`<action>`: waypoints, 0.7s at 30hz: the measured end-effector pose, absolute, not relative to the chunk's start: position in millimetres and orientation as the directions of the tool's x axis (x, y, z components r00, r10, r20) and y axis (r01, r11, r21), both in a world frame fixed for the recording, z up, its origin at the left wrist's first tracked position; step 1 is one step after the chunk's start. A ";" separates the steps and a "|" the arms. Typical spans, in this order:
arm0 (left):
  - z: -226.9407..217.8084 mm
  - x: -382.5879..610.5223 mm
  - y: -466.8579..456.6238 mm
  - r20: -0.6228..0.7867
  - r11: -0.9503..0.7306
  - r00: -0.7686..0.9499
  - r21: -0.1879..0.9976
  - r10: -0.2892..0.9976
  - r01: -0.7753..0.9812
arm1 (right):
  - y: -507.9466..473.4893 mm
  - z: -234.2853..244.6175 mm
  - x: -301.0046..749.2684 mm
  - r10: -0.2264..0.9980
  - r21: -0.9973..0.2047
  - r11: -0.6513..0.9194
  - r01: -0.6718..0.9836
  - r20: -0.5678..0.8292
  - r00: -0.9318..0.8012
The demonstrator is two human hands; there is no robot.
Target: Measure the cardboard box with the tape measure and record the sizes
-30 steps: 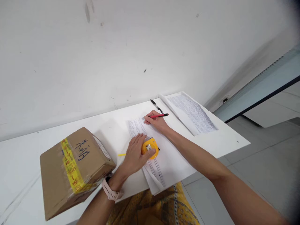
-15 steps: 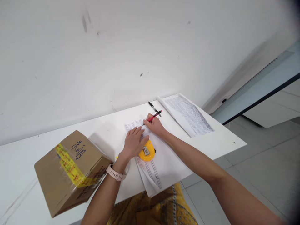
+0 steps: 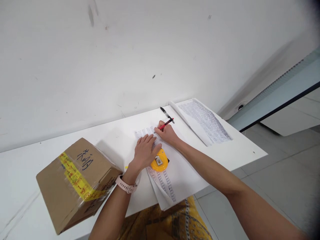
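Note:
My right hand (image 3: pixel 167 133) pinches a red pen (image 3: pixel 165 124), its tip on a printed sheet (image 3: pixel 172 173) covered in columns of small text. My left hand (image 3: pixel 145 151) lies flat on the same sheet, fingers stretched out, just left of a yellow tape measure (image 3: pixel 159 160) that rests on the paper. A pink watch strap (image 3: pixel 125 185) circles my left wrist. A black pen (image 3: pixel 167 114) lies on the white table (image 3: pixel 240 151) just beyond the red one.
A cardboard box (image 3: pixel 75 181) sealed with yellow tape and marked in ink sits at the table's left. A second printed sheet (image 3: pixel 203 120) lies at the far right corner. A white wall runs behind; grey floor tiles lie to the right.
My left hand slid off the tape measure up onto the paper and now lies flat. The red pen tilted more upright as my right hand shifted slightly along the sheet.

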State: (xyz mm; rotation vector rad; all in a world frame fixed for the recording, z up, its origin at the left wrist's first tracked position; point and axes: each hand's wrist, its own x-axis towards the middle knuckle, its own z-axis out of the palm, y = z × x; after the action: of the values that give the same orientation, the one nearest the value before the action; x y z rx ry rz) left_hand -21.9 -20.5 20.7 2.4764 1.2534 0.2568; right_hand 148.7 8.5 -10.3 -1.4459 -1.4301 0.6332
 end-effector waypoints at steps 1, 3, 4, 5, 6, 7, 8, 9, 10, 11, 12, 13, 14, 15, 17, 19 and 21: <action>20.8 -21.8 -20.5 0.005 -0.548 0.593 0.389 0.805 0.741 | 8.2 -9.8 148.3 0.950 -0.880 0.154 0.449 0.256 0.176; 21.0 -21.6 -20.8 0.007 -0.549 0.594 0.387 0.805 0.741 | 7.8 -9.2 147.8 0.951 -0.880 0.147 0.452 0.251 0.179; 21.0 -21.5 -21.0 0.006 -0.550 0.594 0.386 0.805 0.741 | 7.8 -9.2 147.6 0.951 -0.881 0.147 0.450 0.250 0.179; 21.0 -21.5 -21.2 0.005 -0.549 0.594 0.386 0.804 0.741 | 8.0 -9.5 147.5 0.952 -0.882 0.149 0.448 0.251 0.178; 21.0 -21.5 -21.5 0.002 -0.549 0.595 0.386 0.804 0.741 | 8.2 -9.9 147.5 0.952 -0.882 0.150 0.446 0.251 0.177; 21.1 -21.5 -21.8 0.001 -0.548 0.594 0.387 0.804 0.742 | 8.5 -10.4 147.7 0.952 -0.882 0.152 0.446 0.252 0.176; 21.2 -21.5 -22.0 -0.001 -0.547 0.593 0.388 0.805 0.742 | 8.8 -10.8 147.9 0.951 -0.881 0.152 0.447 0.253 0.175; 21.3 -21.6 -22.2 -0.001 -0.545 0.592 0.390 0.806 0.742 | 9.0 -11.2 148.1 0.951 -0.880 0.153 0.450 0.255 0.174; 21.4 -21.6 -22.4 -0.001 -0.544 0.591 0.391 0.807 0.742 | 9.1 -11.4 148.3 0.951 -0.878 0.154 0.454 0.256 0.173; 21.6 -21.6 -22.4 0.000 -0.542 0.590 0.393 0.808 0.743 | 9.1 -11.4 148.4 0.951 -0.875 0.154 0.458 0.257 0.171; 21.7 -21.6 -22.4 0.000 -0.542 0.589 0.394 0.808 0.743 | 8.9 -11.3 148.4 0.951 -0.874 0.155 0.460 0.258 0.170; 21.8 -21.5 -22.3 -0.001 -0.541 0.588 0.394 0.809 0.743 | 8.7 -10.9 148.4 0.951 -0.874 0.155 0.460 0.258 0.171; 21.8 -21.5 -22.1 -0.001 -0.540 0.588 0.394 0.809 0.744 | 8.3 -10.5 148.4 0.950 -0.875 0.155 0.458 0.259 0.173; 21.8 -21.4 -21.9 -0.001 -0.540 0.588 0.393 0.809 0.744 | 8.0 -10.0 148.2 0.950 -0.878 0.155 0.453 0.258 0.175; 21.6 -21.5 -21.5 0.001 -0.543 0.589 0.392 0.808 0.743 | 7.5 -9.3 148.0 0.951 -0.883 0.151 0.444 0.252 0.179; 21.4 -21.8 -21.2 0.005 -0.546 0.592 0.392 0.806 0.740 | 7.4 -8.9 147.9 0.953 -0.884 0.145 0.445 0.246 0.178; 21.6 -22.1 -21.2 0.005 -0.544 0.590 0.395 0.807 0.741 | 7.4 -8.8 148.1 0.954 -0.883 0.140 0.448 0.241 0.177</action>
State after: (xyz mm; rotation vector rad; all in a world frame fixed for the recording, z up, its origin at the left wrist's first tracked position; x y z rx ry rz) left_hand -22.1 -21.2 21.6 2.4705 1.2531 0.2640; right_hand 148.1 7.4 -8.8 -1.4648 -1.4265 0.6463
